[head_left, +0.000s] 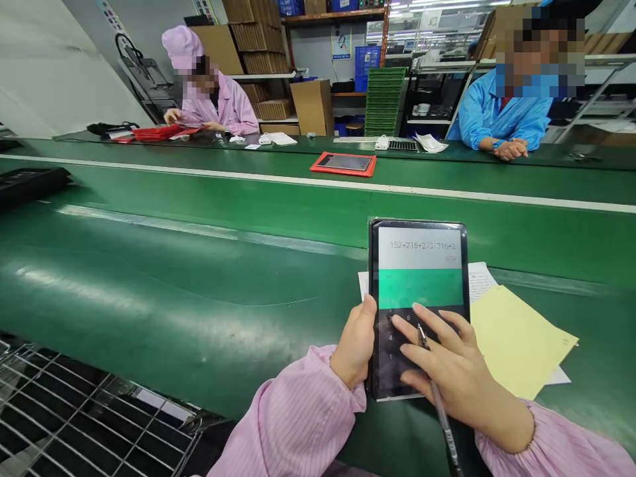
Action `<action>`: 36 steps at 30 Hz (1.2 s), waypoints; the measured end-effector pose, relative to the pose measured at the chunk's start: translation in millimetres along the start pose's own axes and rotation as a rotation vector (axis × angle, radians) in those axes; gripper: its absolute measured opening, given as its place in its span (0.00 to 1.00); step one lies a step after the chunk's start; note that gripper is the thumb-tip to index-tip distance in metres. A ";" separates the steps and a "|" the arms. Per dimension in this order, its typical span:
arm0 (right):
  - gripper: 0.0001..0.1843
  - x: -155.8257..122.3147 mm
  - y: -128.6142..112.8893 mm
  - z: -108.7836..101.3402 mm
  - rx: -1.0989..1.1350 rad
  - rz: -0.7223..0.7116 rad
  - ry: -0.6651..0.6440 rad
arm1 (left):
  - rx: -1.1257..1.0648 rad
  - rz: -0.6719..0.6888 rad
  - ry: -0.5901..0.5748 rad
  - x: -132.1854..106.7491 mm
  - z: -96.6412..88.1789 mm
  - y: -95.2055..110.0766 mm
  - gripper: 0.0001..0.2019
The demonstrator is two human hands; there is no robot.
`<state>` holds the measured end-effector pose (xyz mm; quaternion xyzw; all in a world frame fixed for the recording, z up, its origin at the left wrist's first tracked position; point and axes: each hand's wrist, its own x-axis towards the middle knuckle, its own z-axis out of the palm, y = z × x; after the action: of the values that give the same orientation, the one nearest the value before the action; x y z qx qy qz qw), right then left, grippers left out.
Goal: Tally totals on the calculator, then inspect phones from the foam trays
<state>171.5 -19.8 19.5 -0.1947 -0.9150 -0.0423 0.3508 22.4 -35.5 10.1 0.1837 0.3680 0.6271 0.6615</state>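
Observation:
A black tablet [419, 265] stands tilted up on the green belt, its screen showing a calculator with a sum of numbers. My left hand [355, 344] grips its left edge, thumb on the frame. My right hand [454, 371] rests over the lower keypad with fingers spread on the screen, and a pen [440, 411] is tucked between its fingers, pointing back toward me. Under and right of the tablet lie a yellow sheet [517, 341] and a white printed sheet [479, 278].
A red-cased tablet [344, 163] lies farther along the conveyor belt [199, 265]. Two other people sit across: one in pink [213, 99] at far left, one in blue [501, 112] at far right. A wire rack [74, 417] is at lower left, a black tray [30, 182] at left.

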 end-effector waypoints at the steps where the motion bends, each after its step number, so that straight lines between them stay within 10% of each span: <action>1: 0.11 -0.7 1.0 -3.5 0.001 -0.005 0.027 | -0.004 -0.014 -0.008 0.0 -1.1 0.2 0.29; 7: 0.11 -13.1 10.6 -19.0 0.028 -0.021 0.180 | -0.057 -0.085 -0.054 0.7 -8.6 12.1 0.34; 14: 0.13 -7.2 18.8 -20.3 0.010 -0.158 -0.063 | -0.233 -0.141 -0.032 2.8 -11.2 22.6 0.36; 21: 0.08 -23.1 39.8 -21.0 0.197 0.306 0.534 | -0.235 -0.087 0.134 6.4 -13.6 32.4 0.38; 36: 0.06 -18.1 48.9 -15.8 0.185 0.332 0.627 | -0.196 -0.025 0.208 8.6 -9.6 38.1 0.38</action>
<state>212.6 15.9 16.6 -0.2857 -0.7189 0.0406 0.6323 -11.5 -23.7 28.3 0.0476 0.3738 0.6675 0.6423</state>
